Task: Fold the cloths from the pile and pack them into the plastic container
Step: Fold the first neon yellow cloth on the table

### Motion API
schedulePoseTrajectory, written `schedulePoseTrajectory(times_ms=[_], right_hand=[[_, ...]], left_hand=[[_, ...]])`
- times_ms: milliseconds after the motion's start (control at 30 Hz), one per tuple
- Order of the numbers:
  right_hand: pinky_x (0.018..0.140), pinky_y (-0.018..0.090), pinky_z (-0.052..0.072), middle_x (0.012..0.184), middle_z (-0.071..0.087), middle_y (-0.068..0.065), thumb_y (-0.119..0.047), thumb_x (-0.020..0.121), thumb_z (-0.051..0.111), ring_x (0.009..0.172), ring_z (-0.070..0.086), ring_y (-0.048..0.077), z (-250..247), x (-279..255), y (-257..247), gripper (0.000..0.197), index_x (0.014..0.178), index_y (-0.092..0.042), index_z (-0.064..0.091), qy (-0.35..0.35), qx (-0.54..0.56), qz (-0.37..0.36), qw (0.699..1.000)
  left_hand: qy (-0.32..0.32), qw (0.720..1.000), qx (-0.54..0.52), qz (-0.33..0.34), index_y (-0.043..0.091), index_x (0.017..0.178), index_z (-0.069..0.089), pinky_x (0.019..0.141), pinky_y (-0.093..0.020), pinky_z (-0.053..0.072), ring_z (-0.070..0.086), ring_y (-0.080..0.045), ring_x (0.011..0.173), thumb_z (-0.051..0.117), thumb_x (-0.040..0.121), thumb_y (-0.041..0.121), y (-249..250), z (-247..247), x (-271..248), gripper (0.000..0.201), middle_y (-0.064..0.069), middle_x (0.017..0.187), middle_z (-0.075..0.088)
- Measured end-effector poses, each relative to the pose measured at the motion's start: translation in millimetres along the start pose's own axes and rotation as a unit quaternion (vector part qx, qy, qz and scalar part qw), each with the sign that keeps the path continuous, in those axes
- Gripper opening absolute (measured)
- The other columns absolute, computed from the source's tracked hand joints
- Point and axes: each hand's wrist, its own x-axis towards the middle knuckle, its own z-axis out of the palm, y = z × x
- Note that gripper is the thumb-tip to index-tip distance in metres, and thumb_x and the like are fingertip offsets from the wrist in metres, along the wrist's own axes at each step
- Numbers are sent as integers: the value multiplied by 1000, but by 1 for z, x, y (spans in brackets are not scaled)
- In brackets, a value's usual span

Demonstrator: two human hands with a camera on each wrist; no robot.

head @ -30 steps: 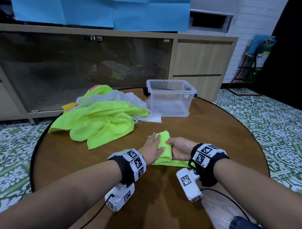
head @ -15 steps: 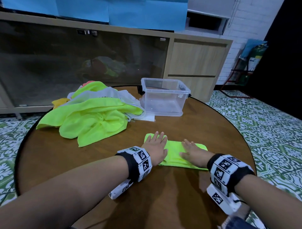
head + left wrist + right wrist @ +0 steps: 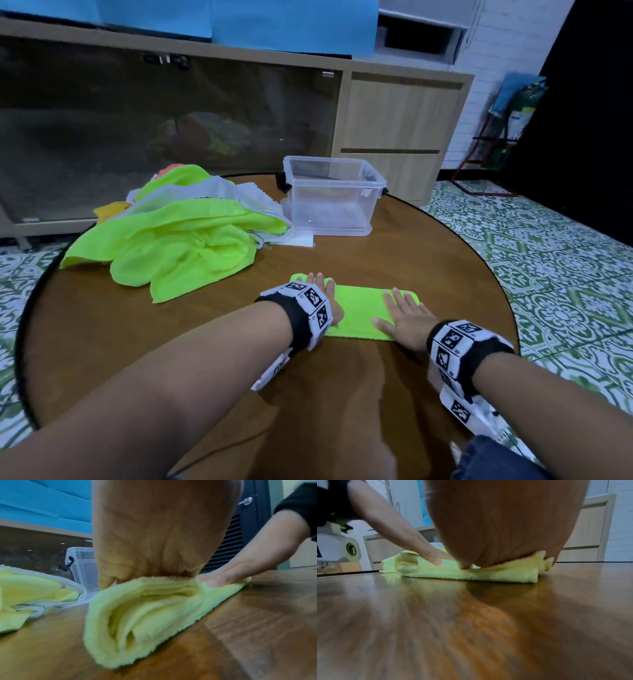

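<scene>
Step in hand: you are pressing flat a folded cloth (image 3: 363,310), so I judge you are in the folding step and not yet in the packing step.
Left hand (image 3: 325,298): it is lying palm down on the left end of the folded cloth, the fingers straight; the grip is wide and is holding nothing, only pressing.
Right hand (image 3: 402,317): it is lying flat on the right end of the same cloth, the fingers spread; here also the grip is wide and is only pressing.
Folded cloth: it is resting on the bench (image 3: 394,260) just in front of you, as a long narrow strip. In the left wrist view its near end (image 3: 137,622) is showing several loose layers that are opening a little.
Pile (image 3: 178,240): it is waiting on the left part of the bench, mostly bright yellow-green cloths, with some white, yellow and orange ones behind.
Container (image 3: 330,197): it is standing at the far side of the bench, touching or almost touching the pile, open on top. No cloth is showing inside it.
Next move, as I judge: the strip is looking too long for neat packing, so you are probably needing one more fold, end over end. Pinch one short end with all layers together, because the loose layers can slide apart, then carry it over the other end.
After that: lift the packet with both hands and lay it flat in the container.
</scene>
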Motion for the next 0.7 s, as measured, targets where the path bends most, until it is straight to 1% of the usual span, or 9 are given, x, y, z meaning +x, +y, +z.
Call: schedulePoseTrajectory(times_ms=[67, 100, 167, 300, 400, 500, 600, 700], right_hand=[[118, 40, -1, 155, -24, 5, -58, 96, 12, 145, -15, 23, 1, 0, -3, 73, 148, -16, -16, -1, 0, 4, 1000], [118, 40, -1, 155, -23, 5, -58, 96, 12, 145, -15, 23, 1, 1, -4, 73, 148, -16, -16, -1, 0, 6, 1000], [117, 40, -1, 155, -24, 5, -58, 96, 12, 145, -15, 23, 0, 1, -5, 73, 148, -17, -17, -6, -2, 10, 1000], [117, 41, -1, 155, -22, 4, -57, 97, 12, 145, -14, 24, -3, -1, -6, 72, 149, -17, -16, -16, -2, 11, 1000], [118, 40, 0, 156, -21, 4, -58, 96, 13, 145, -13, 23, -6, -1, -6, 72, 149, -18, -15, -15, -1, 17, 1000], [118, 40, 1, 156, -19, 5, -58, 97, 15, 146, -11, 25, -10, 2, -13, 72, 149, -18, -13, -12, -9, 18, 1000], [118, 43, 4, 157, -16, 6, -57, 97, 19, 146, -9, 27, -16, 6, -34, 73, 150, -16, -9, -8, -11, 1, 1000], [118, 43, 4, 157, -15, 7, -58, 96, 23, 146, -9, 28, -19, 16, -60, 75, 151, -16, -7, 0, -9, -38, 999]], left_hand=[[12, 1000, -15, -14, 14, 151, 3, 116, -47, -1, -5, -29, 146, 29, 99, 48, 7, 3, 0, 68, -11, 158, -4], [19, 999, -14, -22, 15, 151, -1, 115, -47, -5, -8, -28, 146, 25, 98, 53, 10, 6, -2, 70, -9, 158, -8], [42, 999, -14, -28, 17, 151, -6, 115, -48, -9, -12, -25, 145, 18, 97, 55, 13, 10, -8, 70, -7, 158, -12], [56, 998, 6, -16, 20, 151, -8, 116, -49, -6, -13, -24, 145, 20, 100, 46, 3, 12, -11, 63, -5, 158, -13], [35, 998, 37, -49, 21, 150, -10, 115, -51, -5, -15, -29, 144, 21, 99, 40, 6, 10, -9, 63, -6, 157, -16], [16, 996, 20, -82, 22, 150, -11, 114, -53, -5, -17, -31, 144, 26, 99, 36, 9, 6, -11, 64, -6, 157, -18], [15, 996, 11, -91, 21, 150, -9, 114, -53, 0, -13, -33, 144, 31, 99, 39, -13, 5, -10, 68, -6, 157, -15], [31, 994, -41, -93, 22, 151, -1, 116, -51, 2, -8, -33, 145, 39, 98, 34, -51, 6, -10, 68, -8, 158, -9]])
